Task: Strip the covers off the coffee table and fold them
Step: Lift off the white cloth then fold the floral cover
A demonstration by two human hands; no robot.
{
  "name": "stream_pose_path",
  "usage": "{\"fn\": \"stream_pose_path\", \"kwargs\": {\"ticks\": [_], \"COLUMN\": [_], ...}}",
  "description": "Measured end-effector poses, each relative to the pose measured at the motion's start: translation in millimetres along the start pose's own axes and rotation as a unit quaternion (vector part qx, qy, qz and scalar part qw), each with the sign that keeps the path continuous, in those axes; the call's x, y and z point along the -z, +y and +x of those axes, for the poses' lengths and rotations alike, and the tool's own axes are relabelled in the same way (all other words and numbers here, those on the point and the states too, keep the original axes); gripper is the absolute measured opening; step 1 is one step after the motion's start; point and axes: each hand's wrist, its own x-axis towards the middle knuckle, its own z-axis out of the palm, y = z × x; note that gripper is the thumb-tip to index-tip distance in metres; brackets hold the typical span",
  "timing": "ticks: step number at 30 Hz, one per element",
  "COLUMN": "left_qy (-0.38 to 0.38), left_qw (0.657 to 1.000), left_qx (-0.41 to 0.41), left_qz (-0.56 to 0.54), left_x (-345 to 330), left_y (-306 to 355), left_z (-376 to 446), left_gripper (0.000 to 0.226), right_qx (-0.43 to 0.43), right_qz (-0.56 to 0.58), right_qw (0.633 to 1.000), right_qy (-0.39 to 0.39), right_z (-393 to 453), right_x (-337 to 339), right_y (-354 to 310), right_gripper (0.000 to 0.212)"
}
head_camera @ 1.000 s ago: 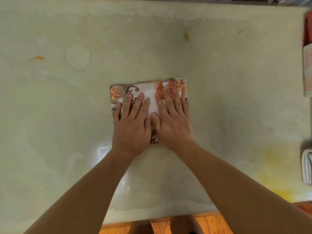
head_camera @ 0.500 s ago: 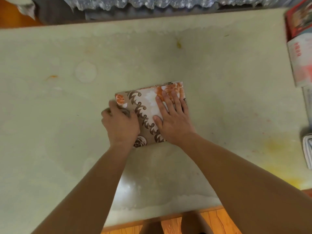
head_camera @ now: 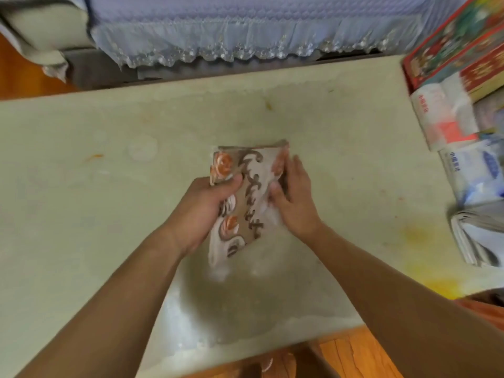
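A folded cover (head_camera: 249, 186) with orange roses and brown scrolls is lifted off the pale green coffee table top (head_camera: 95, 214), tilted with its near end hanging down. My left hand (head_camera: 200, 214) grips its left edge, thumb curled over the top. My right hand (head_camera: 293, 199) holds its right edge, thumb on the patterned face and fingers along the side. Part of the cover is hidden under both hands.
Colourful boxes (head_camera: 461, 53), tissue packs (head_camera: 447, 121) and a stack of folded papers (head_camera: 477, 233) crowd the table's right side. A sofa with a blue lace-trimmed cover (head_camera: 245, 31) runs along the far edge. Wooden floor (head_camera: 341, 356) shows below the near edge.
Both hands went from pressing flat on the folded cover to gripping its sides. The cover has been raised from the table and turned lengthwise. The view has tilted up toward the sofa.
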Motion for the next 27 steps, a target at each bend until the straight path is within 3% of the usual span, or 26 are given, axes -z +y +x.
{"fn": "stream_pose_path", "kwargs": {"ticks": [2, 3, 5, 7, 8, 10, 15, 19, 20, 22, 24, 25, 27], "left_qy": [-0.04, -0.059, -0.075, -0.055, -0.051, -0.039, 0.041, 0.061, 0.063, 0.062, 0.047, 0.038, 0.02], "left_qw": [0.999, 0.997, 0.989, 0.981, 0.98, 0.98, 0.986, 0.978, 0.978, 0.983, 0.987, 0.99, 0.995], "left_qx": [-0.015, -0.018, 0.006, 0.055, 0.08, 0.129, 0.138, 0.157, 0.153, 0.126, 0.094, 0.079, 0.05], "left_qz": [-0.013, -0.041, -0.128, -0.179, -0.176, -0.145, -0.081, -0.124, -0.126, -0.121, -0.119, -0.11, -0.081], "left_x": [-18, -22, -39, -62, -74, -106, -209, -302, -321, -359, -389, -402, -426], "left_y": [13, 18, 25, 20, 15, -3, -77, -115, -118, -116, -107, -102, -90], "left_z": [-42, -61, -87, -98, -101, -97, -91, -90, -88, -80, -72, -68, -63], "left_gripper": [0.037, 0.044, 0.039, 0.031, 0.032, 0.034, 0.028, 0.036, 0.038, 0.036, 0.035, 0.035, 0.035], "right_qx": [-0.12, -0.13, -0.162, -0.221, -0.236, -0.247, -0.224, -0.213, -0.207, -0.151, -0.062, -0.044, -0.098], "right_qz": [0.246, 0.349, 0.427, 0.418, 0.412, 0.414, 0.218, 0.116, 0.105, 0.045, -0.081, -0.155, -0.288], "right_qw": [0.962, 0.928, 0.886, 0.87, 0.867, 0.862, 0.947, 0.965, 0.969, 0.987, 0.98, 0.967, 0.944], "right_qy": [0.005, -0.016, -0.087, -0.141, -0.155, -0.159, -0.077, -0.101, -0.082, 0.041, 0.172, 0.195, 0.128], "right_z": [-27, -42, -81, -116, -131, -157, -198, -205, -200, -178, -141, -121, -89], "right_x": [42, 61, 106, 144, 159, 190, 264, 348, 371, 424, 474, 495, 525], "right_y": [-19, -21, -18, -8, 1, 18, 78, 121, 129, 159, 197, 221, 271], "right_gripper": [0.084, 0.078, 0.07, 0.078, 0.067, 0.013, 0.03, 0.026, 0.026, 0.026, 0.026, 0.033, 0.062]}}
